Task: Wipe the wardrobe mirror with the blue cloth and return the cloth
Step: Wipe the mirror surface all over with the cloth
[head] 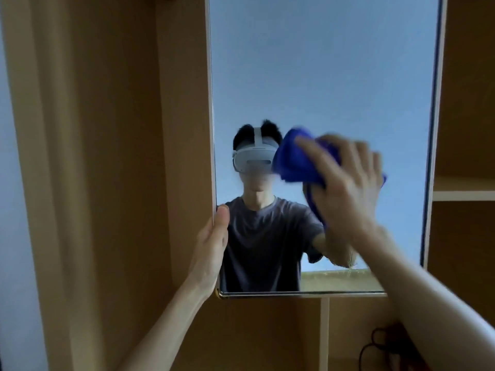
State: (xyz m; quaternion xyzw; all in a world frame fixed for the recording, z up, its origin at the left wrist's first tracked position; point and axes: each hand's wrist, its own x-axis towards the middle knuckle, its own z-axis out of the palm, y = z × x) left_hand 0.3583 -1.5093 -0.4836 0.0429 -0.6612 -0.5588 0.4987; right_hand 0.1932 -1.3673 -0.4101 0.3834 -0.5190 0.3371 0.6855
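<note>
Now we are mid-wipe: our right hand (351,183) presses the bunched cloth (297,162) on the mirror (321,76), our left hand (214,242) clasps its left edge, and next comes the unwiped glass.

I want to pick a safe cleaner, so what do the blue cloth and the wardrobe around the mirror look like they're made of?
The blue cloth looks like soft, matte fabric, possibly microfibre: it bunches in folds under the right hand. The wardrobe looks like smooth tan wood-look board, likely laminate; no grain shows.
</note>
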